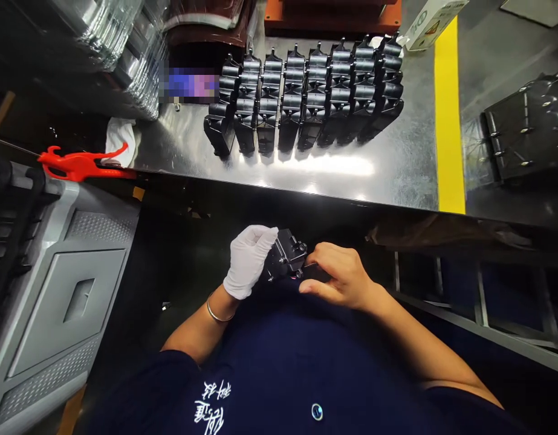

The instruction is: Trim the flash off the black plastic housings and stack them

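Observation:
My left hand point(249, 260), in a white glove, is closed on a black molded plastic part point(285, 254) in front of my body, below the table edge. The part has small round posts and pins along its near and right sides. My right hand point(340, 275) is bare and close to the part's right side. Its fingers are bent, with the thumb held apart below them; whether the fingertips touch the part I cannot make out. On the metal table point(179, 151), several similar black plastic parts point(290, 99) stand upright in a row.
A red air blow gun point(79, 163) lies at the table's left edge by a white cloth point(120, 142). Plastic-wrapped stacks point(120, 54) stand back left, a grey crate point(65, 302) below. Yellow tape point(448, 121) crosses the table; black parts point(528, 130) lie right, a white box point(435, 24) behind.

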A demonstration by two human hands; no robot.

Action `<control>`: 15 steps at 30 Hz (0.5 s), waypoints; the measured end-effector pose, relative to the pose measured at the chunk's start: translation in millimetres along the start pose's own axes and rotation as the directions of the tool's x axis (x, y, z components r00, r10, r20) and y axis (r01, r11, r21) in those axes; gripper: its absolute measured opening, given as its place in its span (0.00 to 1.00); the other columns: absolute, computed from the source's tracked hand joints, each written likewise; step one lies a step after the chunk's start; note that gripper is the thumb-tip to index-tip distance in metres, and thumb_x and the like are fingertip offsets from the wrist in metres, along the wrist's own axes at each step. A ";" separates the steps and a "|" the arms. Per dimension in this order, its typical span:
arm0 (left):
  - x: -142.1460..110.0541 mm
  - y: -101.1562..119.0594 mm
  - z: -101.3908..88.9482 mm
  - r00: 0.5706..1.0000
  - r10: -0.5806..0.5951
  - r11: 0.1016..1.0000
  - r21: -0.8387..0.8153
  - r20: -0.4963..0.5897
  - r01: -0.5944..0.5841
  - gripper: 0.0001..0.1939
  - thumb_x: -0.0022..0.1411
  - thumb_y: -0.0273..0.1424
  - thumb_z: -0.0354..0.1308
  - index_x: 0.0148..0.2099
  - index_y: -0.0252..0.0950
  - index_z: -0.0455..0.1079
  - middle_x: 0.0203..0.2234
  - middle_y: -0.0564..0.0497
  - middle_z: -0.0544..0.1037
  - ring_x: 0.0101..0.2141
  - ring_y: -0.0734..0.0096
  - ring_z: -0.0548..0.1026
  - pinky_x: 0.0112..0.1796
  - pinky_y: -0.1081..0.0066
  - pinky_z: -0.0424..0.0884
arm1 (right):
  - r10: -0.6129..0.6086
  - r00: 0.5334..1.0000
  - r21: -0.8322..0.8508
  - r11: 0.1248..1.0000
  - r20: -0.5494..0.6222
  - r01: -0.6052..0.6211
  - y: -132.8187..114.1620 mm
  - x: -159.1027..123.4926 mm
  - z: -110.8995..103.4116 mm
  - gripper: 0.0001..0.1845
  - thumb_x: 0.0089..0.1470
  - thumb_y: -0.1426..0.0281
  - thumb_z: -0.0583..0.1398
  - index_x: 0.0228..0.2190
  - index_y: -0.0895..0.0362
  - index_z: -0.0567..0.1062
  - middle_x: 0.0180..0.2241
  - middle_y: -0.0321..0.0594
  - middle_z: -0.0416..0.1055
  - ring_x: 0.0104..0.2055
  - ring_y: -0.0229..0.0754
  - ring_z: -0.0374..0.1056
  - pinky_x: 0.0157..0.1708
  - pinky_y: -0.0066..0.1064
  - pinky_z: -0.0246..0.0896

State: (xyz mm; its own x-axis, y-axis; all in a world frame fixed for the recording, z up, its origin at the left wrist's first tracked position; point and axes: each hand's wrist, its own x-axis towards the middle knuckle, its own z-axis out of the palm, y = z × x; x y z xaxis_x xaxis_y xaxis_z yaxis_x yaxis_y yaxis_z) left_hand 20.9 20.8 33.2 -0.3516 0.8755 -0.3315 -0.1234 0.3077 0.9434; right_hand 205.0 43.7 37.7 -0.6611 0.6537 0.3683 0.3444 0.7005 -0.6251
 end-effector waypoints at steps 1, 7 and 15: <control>-0.3 0.0 0.3 1.000 -0.004 1.000 0.003 0.003 0.004 0.18 0.49 0.45 0.65 0.28 0.34 0.72 0.22 0.54 0.75 0.24 0.76 0.70 0.28 0.74 0.67 | -0.005 1.000 -0.029 1.000 0.018 0.006 0.1 -0.1 -0.1 0.25 0.58 0.51 0.55 0.21 0.57 0.67 0.18 0.34 0.60 0.22 0.34 0.54 0.22 0.27 0.49; 3.4 3.2 5.5 0.998 -0.054 0.997 -0.057 -0.010 0.053 0.19 0.49 0.46 0.65 0.27 0.34 0.70 0.22 0.54 0.73 0.24 0.75 0.69 0.29 0.72 0.68 | -0.037 0.999 0.077 0.996 -0.023 0.038 5.9 0.0 0.6 0.22 0.61 0.64 0.56 0.17 0.56 0.64 0.15 0.32 0.58 0.18 0.33 0.55 0.18 0.26 0.50; 12.3 22.0 40.5 0.995 -0.082 0.850 -0.526 -0.056 0.041 0.24 0.50 0.52 0.62 0.36 0.36 0.68 0.30 0.50 0.74 0.30 0.70 0.73 0.35 0.68 0.70 | 0.394 0.914 0.212 0.905 -0.097 -0.368 27.3 -8.2 30.5 0.15 0.47 0.56 0.64 0.36 0.50 0.76 0.27 0.36 0.79 0.23 0.47 0.75 0.23 0.32 0.73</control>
State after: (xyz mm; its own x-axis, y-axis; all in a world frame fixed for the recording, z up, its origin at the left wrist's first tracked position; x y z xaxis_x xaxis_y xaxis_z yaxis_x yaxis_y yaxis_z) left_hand 51.5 53.4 49.9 -0.3914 0.8250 -0.4076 -0.6071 0.1013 0.7881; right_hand 199.5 48.7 -3.3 -0.4040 0.9012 0.1567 0.4134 0.3327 -0.8476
